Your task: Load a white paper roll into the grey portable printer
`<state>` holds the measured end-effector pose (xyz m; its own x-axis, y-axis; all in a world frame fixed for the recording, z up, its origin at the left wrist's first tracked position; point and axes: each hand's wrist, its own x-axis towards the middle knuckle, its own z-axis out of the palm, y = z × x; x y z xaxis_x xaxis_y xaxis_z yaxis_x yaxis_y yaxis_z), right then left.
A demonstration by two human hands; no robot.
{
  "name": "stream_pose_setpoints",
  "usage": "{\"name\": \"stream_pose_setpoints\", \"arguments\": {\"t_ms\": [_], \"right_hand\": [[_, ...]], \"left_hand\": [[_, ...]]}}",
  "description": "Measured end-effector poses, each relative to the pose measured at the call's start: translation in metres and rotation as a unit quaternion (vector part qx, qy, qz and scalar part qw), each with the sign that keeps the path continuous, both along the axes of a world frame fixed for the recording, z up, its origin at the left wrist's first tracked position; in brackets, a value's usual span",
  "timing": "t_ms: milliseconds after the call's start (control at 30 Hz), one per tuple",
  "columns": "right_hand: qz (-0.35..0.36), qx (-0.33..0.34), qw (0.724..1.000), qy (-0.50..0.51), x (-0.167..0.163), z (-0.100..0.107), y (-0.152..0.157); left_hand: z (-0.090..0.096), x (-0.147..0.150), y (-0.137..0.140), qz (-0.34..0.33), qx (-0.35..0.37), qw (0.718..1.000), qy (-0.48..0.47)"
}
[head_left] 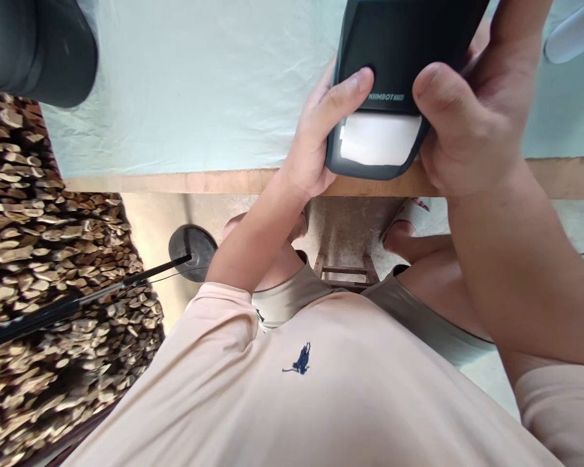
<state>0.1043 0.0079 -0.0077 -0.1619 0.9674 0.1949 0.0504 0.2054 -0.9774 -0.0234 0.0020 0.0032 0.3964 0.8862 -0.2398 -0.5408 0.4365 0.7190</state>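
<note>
Through the head camera I have my left hand (316,130) wrapped around one side of a black handheld device (401,48), its thumb lying on the top face beside the NIIMBOT lettering, and my right hand (481,123) gripping the other side, thumb bent near the lower corner. The device sits between both palms with a white panel (379,139) toward me; its far end runs out of the frame, and I cannot tell whether its underside touches anything. Well off to my left a large dark cylinder (39,55) takes up the corner, and past my right wrist a white cylinder (574,32) pokes in, partly cut off. The near part between them lies open to the hands. Below the device I see the tabletop (189,91), covered in a pale blue-green, slightly wrinkled sheet and edged with a bare wooden board (199,181). Beneath, on a concrete floor (148,224), are a wooden stool (348,268) and a round black base (180,241) with a slanting pole (136,280); stacked split wood (14,214) fills the left.
</note>
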Motion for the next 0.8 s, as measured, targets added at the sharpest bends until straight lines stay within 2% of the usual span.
{"name": "stream_pose_setpoints", "arguments": {"t_ms": [100, 233, 333, 367, 433, 533, 600, 733, 800], "right_hand": [[0.025, 0.045, 0.998, 0.02, 0.001, -0.001, -0.002], [0.012, 0.041, 0.999, -0.004, 0.004, 0.0, -0.005], [0.009, 0.002, 1.0, -0.029, 0.008, 0.0, -0.006], [-0.005, 0.0, 0.999, -0.048, 0.01, 0.001, -0.006], [-0.055, 0.035, 0.989, -0.131, 0.013, 0.004, -0.006], [-0.095, 0.114, 0.956, -0.255, 0.02, 0.009, -0.004], [-0.072, 0.13, 0.951, -0.27, 0.025, 0.009, -0.002], [-0.019, 0.126, 0.958, -0.256, 0.03, 0.002, 0.002], [0.0, 0.119, 0.965, -0.233, 0.03, 0.001, 0.002]], "left_hand": [[-0.003, 0.0, -0.001, 0.004, -0.043, 0.999, 0.02], [-0.006, -0.001, -0.002, 0.005, -0.042, 0.999, 0.026], [-0.01, -0.005, 0.001, 0.011, -0.072, 0.995, 0.066], [-0.013, -0.007, 0.002, 0.016, -0.087, 0.993, 0.082], [-0.02, -0.009, 0.006, 0.035, -0.102, 0.989, 0.104], [-0.03, -0.009, 0.009, 0.07, -0.066, 0.99, 0.107], [-0.034, -0.008, 0.01, 0.085, -0.049, 0.989, 0.113], [-0.032, -0.006, 0.011, 0.111, -0.091, 0.973, 0.182], [-0.029, -0.005, 0.012, 0.109, -0.091, 0.974, 0.177]]}}
